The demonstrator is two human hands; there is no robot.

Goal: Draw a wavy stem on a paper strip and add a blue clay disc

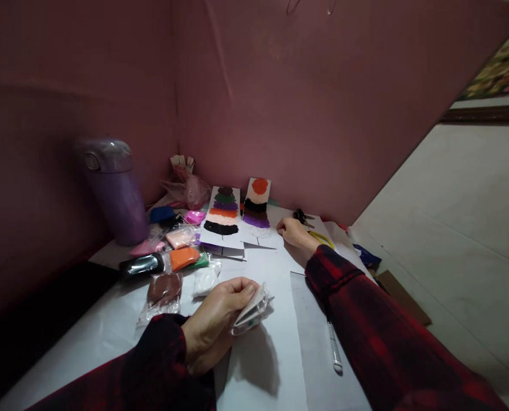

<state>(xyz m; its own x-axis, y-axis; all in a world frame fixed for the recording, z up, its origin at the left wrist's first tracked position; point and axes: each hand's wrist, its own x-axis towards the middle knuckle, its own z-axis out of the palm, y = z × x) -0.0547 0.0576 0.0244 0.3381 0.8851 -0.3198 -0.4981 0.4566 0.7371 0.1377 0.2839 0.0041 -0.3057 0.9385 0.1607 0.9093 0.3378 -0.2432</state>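
At lower centre of the frame, grips a packet [252, 313] in the left hand [211, 325], thumb on top, just above the paper-covered surface [271, 365]. Rests the right hand [295, 234], curled, beside the cards [224, 214] at centre; cannot tell whether gripping anything. Probably best to pinch the packet's edge lightly, without crushing the contents.

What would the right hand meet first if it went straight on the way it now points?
Probably the card with the orange dot, just ahead of the right hand. The keys lie beside that line, not in it. Depth is unclear here.
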